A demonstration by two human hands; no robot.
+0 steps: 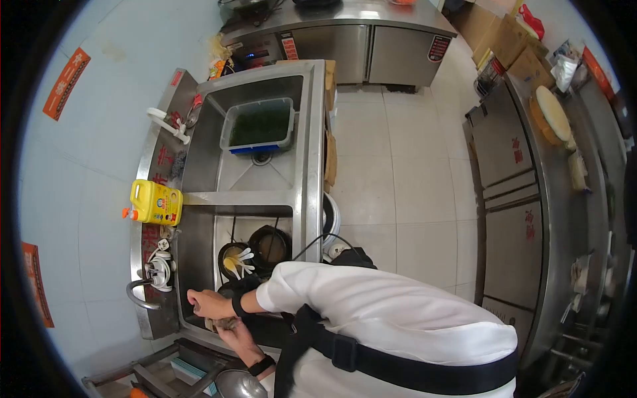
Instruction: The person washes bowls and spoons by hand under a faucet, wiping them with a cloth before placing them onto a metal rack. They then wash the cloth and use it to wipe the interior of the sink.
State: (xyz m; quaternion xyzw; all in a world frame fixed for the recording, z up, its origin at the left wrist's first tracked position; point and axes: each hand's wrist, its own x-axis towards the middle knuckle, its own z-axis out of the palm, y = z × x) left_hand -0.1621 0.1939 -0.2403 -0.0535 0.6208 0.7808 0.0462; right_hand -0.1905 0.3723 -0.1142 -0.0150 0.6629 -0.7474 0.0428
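Note:
Over the near end of the lower sink basin, my right hand (212,304) reaches out with its fingers curled closed. What it grips, if anything, is hidden. Just below it, my left hand (240,343) is closed on a small brownish-grey piece (224,324) whose kind is unclear. Both hands are close together, with dark wristbands behind them. Beside my right hand in the basin are a black pot (271,245) and a smaller black bowl (231,255) with white spoons (243,263) and a yellow one in it.
The steel sink's (239,198) upper basin holds a plastic tub (262,142) of dark green contents. A yellow detergent jug (158,203), white tap (168,126) and curved metal spout (138,297) line the wall side. A white bucket (334,215) stands by the sink; steel cabinets (511,192) stand opposite.

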